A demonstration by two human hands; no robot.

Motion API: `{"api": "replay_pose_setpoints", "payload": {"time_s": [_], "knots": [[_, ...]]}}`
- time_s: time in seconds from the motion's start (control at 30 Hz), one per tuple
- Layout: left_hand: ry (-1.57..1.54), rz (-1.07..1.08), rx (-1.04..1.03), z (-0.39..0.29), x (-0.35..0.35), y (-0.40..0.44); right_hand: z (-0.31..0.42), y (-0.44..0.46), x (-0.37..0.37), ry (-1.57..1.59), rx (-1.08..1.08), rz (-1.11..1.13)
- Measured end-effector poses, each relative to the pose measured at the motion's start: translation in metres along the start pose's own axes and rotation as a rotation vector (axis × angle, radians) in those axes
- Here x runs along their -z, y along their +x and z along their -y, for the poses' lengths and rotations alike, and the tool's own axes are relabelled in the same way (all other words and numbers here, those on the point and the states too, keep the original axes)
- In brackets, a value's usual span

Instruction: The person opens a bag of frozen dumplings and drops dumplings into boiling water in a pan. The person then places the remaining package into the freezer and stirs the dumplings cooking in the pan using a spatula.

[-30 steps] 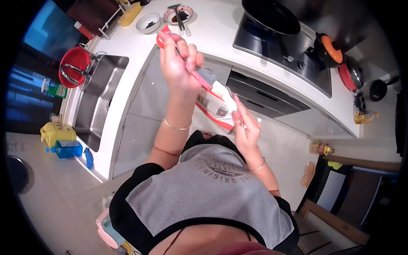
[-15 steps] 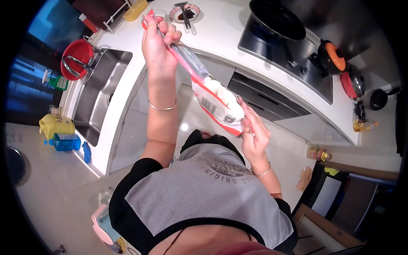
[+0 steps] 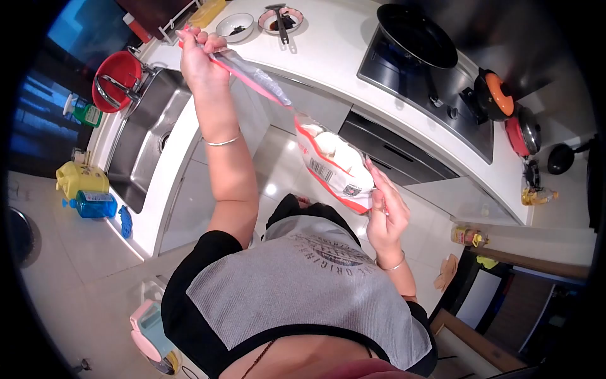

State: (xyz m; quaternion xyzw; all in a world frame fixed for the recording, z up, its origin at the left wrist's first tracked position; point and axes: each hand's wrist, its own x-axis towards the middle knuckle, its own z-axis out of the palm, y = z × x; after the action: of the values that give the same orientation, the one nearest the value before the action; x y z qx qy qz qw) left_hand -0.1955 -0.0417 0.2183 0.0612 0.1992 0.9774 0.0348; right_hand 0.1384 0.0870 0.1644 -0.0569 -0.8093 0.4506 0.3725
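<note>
My left hand (image 3: 205, 60) is closed on a torn strip (image 3: 252, 77) of clear plastic with a red edge, stretched down to the right. My right hand (image 3: 387, 211) grips the lower right end of a white and red package (image 3: 325, 170) with a barcode on it. White rounded pieces (image 3: 331, 146) show at the package's open top. The strip's lower end is close to the package's upper left corner; whether a thin bit still joins them I cannot tell.
Two bowls (image 3: 235, 27) stand on the counter (image 3: 328, 50), one with a dark spatula (image 3: 280, 24) across it. A black pan (image 3: 416, 36) is on the stove. The sink (image 3: 148, 136), a red basin (image 3: 117, 81) and bottles are at the left; an orange-lidded pot (image 3: 497, 95) stands right.
My left hand has moved left and up with the strip, which has come away from most of the package's top. My right hand and the package have shifted slightly right and down.
</note>
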Motion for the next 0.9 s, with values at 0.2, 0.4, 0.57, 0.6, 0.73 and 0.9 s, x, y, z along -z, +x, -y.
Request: {"api": "replay_pose_setpoints", "payload": {"time_s": [0.2,0.4,0.57,0.6,0.73,0.9], "knots": [[0.208,-0.031,-0.139,-0.005,0.003,0.006,0.002,0.002,-0.003,-0.004,0.026,0.052],[0.437,0.142,-0.212,-0.012,-0.027,0.000,0.006,0.002,-0.003,0.010,0.050,0.065],[0.344,0.889,0.268,-0.033,0.001,0.046,0.012,0.002,0.002,0.026,-0.045,0.012],[0.501,0.672,0.200,-0.022,-0.015,0.020,0.011,0.002,0.007,0.038,-0.081,-0.001],[0.900,0.772,0.166,0.005,-0.006,-0.047,0.010,0.008,0.017,0.000,-0.074,-0.074],[0.857,1.174,0.595,0.022,0.020,-0.095,0.016,0.025,0.031,-0.011,0.046,-0.103]]}}
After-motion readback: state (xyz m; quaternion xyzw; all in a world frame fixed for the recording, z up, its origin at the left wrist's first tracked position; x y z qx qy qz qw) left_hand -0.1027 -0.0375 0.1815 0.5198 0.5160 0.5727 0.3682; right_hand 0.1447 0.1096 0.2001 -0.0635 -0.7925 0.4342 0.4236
